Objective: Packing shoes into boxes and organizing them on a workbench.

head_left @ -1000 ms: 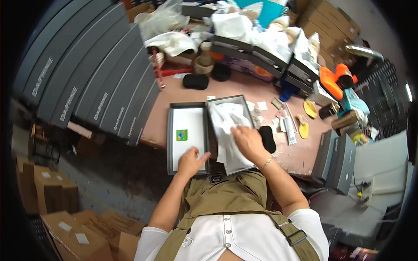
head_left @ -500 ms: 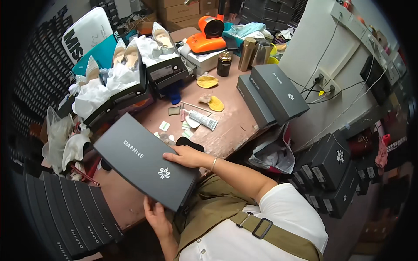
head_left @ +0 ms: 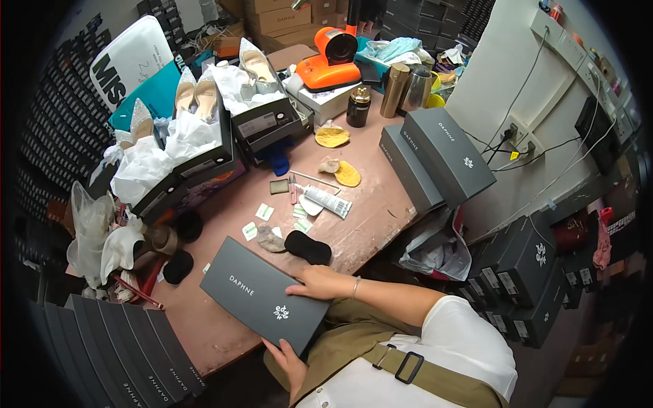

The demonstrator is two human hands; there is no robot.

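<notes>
A dark grey lidded shoe box (head_left: 262,292) lies in front of me, tilted in the picture, its lid facing up and its far left corner over the pink tabletop (head_left: 231,333). My right hand (head_left: 321,281) grips its right edge, thumb on the lid. From below, my left hand (head_left: 287,362) holds the near edge, with part of the fingers hidden under the box. Just beyond the box lie a black oval pad (head_left: 308,248) and a crumpled greyish cloth (head_left: 271,239).
Open boxes with sparkly pointed shoes (head_left: 197,95) and white tissue stand at the back left. Closed boxes (head_left: 445,153) are stacked at the right table edge, others (head_left: 129,353) at lower left. A tube (head_left: 326,201), yellow pads (head_left: 348,174) and an orange machine (head_left: 330,64) occupy the table.
The shoe box has moved down and to the right in the picture, both hands with it. The black pad and nearby tabletop are now uncovered.
</notes>
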